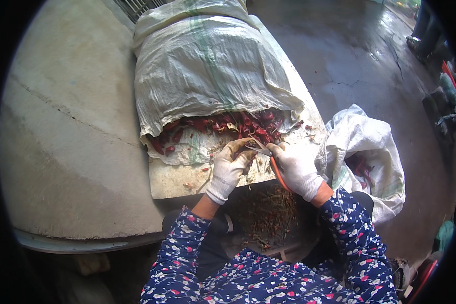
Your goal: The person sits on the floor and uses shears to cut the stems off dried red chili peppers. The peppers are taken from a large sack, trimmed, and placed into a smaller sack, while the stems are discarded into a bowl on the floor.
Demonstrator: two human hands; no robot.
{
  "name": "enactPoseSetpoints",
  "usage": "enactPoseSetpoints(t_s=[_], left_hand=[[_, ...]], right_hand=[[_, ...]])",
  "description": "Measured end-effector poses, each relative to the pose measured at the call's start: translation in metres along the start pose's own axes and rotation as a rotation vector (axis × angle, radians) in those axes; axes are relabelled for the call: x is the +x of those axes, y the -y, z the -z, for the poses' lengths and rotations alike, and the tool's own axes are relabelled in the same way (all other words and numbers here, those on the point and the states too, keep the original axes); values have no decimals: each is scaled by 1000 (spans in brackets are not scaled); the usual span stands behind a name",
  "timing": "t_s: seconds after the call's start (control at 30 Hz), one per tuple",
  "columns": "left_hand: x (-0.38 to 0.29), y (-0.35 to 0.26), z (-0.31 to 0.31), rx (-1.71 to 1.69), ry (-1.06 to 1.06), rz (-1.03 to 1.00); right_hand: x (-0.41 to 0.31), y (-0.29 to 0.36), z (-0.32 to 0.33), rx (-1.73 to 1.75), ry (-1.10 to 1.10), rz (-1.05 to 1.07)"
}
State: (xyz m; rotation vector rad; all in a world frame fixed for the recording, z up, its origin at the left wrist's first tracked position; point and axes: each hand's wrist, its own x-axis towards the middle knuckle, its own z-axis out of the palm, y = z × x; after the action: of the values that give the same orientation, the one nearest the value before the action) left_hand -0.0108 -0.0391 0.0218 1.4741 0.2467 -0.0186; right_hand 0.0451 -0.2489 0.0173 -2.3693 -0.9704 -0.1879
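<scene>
My left hand (pixel 233 159), in a white knit glove stained at the fingers, pinches some dark red dried peppers (pixel 247 167), mostly hidden by the fingers. Scissors (pixel 279 174) with orange handles are in my gloved right hand (pixel 294 165). Their blades stand apart, tips pointing left at the stem ends by my left fingertips. Just beyond both hands, dried red chili peppers (pixel 247 123) with stems spill from the mouth of a large white woven sack (pixel 209 64) with green stripes. The sack lies on a pale board (pixel 178 182).
A second white woven sack (pixel 380 148) stands open on the right, with red peppers (pixel 361 169) inside. Cut stems and bits (pixel 273 212) litter the floor below the board's near edge. A concrete wall (pixel 68 125) rises at left. Shoes and bags (pixel 446 91) lie far right.
</scene>
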Motion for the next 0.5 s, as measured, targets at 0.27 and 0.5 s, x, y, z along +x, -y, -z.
enactPoseSetpoints(t_s=[0.27,0.5], left_hand=[[-4,2,-1,-18,-3,-24],[1,2,11,64,4,-88]], right_hand=[[-1,3,-13,-63,-6,8],[0,9,-12,96,56,-42]])
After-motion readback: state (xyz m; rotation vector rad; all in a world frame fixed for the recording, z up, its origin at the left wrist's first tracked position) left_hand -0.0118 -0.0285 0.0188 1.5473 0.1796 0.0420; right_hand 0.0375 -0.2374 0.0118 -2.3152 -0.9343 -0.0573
